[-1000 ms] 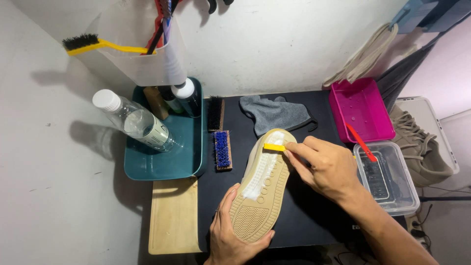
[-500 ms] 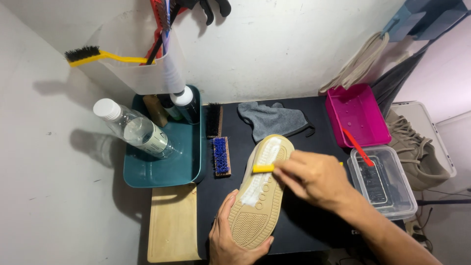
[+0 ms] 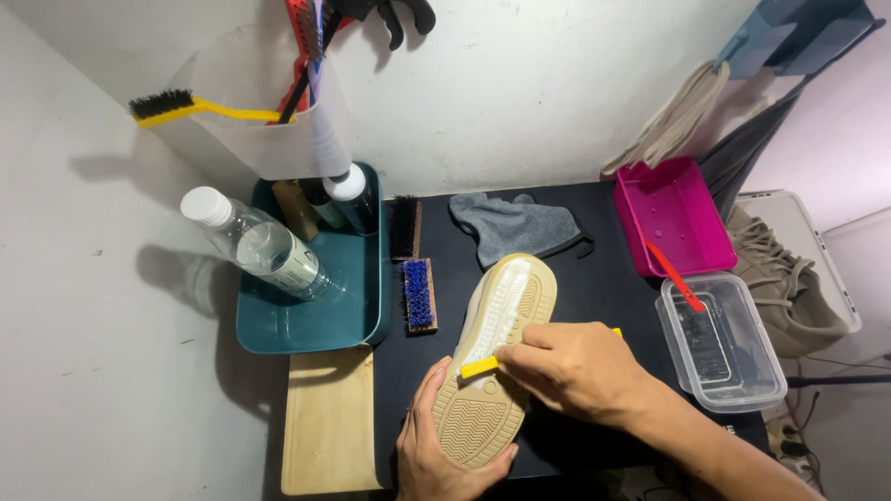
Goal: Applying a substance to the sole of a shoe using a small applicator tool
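A tan shoe (image 3: pixel 497 357) lies sole-up on the black table (image 3: pixel 585 288), its sole partly covered in white foam. My left hand (image 3: pixel 436 455) grips the heel end from below. My right hand (image 3: pixel 575 366) holds a small yellow-handled brush (image 3: pixel 480 366) pressed against the middle of the sole; its bristles are hidden under my fingers.
A teal tray (image 3: pixel 316 315) holds a clear water bottle (image 3: pixel 255 243) and dark bottles. Two brushes (image 3: pixel 418 292) lie beside it, a grey cloth (image 3: pixel 515 227) behind the shoe. A pink tray (image 3: pixel 673 218), a clear container with water (image 3: pixel 719 339), a wooden board (image 3: pixel 329 427), another tan shoe (image 3: pixel 789 278).
My right hand has drawn the yellow brush down the sole from the toe end to the middle. My left hand stays on the heel.
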